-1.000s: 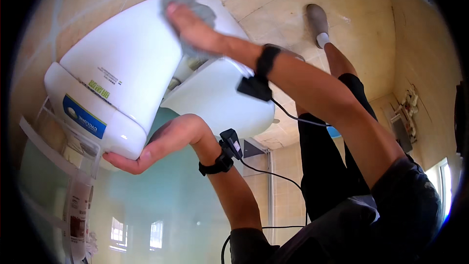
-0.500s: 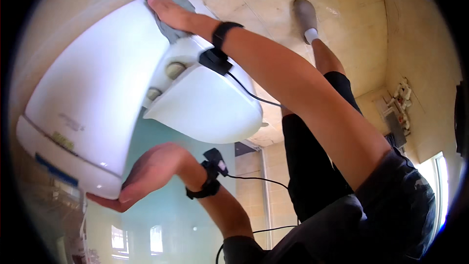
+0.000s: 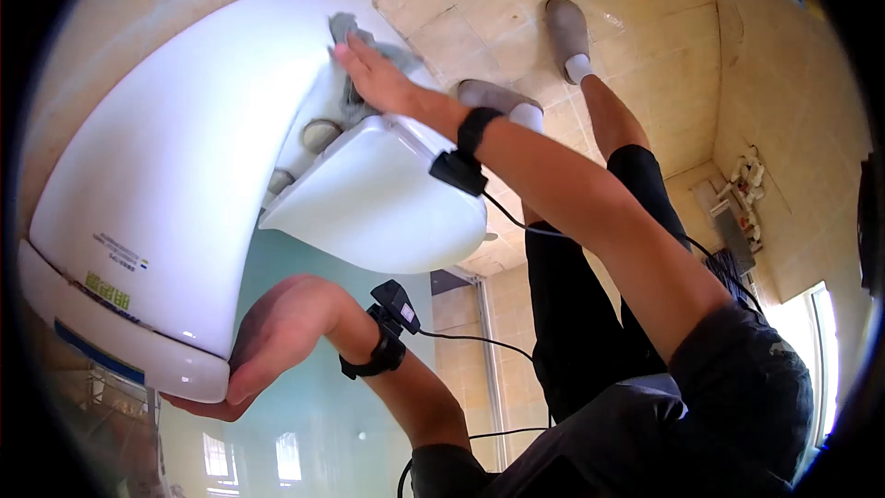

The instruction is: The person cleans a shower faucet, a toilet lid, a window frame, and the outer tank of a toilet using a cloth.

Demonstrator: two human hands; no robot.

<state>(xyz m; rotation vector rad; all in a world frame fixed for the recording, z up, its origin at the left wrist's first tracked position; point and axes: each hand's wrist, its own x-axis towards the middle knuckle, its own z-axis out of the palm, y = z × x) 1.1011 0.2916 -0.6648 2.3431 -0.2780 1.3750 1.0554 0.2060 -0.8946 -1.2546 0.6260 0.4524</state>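
Observation:
A white toilet fills the left side, its tall tank (image 3: 175, 166) rising toward the lower left. My right hand (image 3: 378, 78) presses a crumpled grey cloth (image 3: 355, 32) onto the toilet's rear ledge, close to the tank's base; its fingers lie along the cloth. Beside it is the seat lid (image 3: 378, 203), lowered, with two round hinge caps (image 3: 321, 136) behind it. My left hand (image 3: 281, 332) rests against the corner of the tank lid (image 3: 184, 369), fingers stretched along its edge and partly hidden.
A pale green glass panel (image 3: 341, 433) stands beside the toilet. Grey shoes (image 3: 567, 32) are on the beige tiled floor (image 3: 645, 74). Black cables (image 3: 479, 341) run from both wrist straps. Small items lie on a ledge (image 3: 737, 207) by the right wall.
My right hand has moved the cloth right and slightly down, off the tank's base edge and along the ledge. The left hand stays at the tank corner. A second shoe shows.

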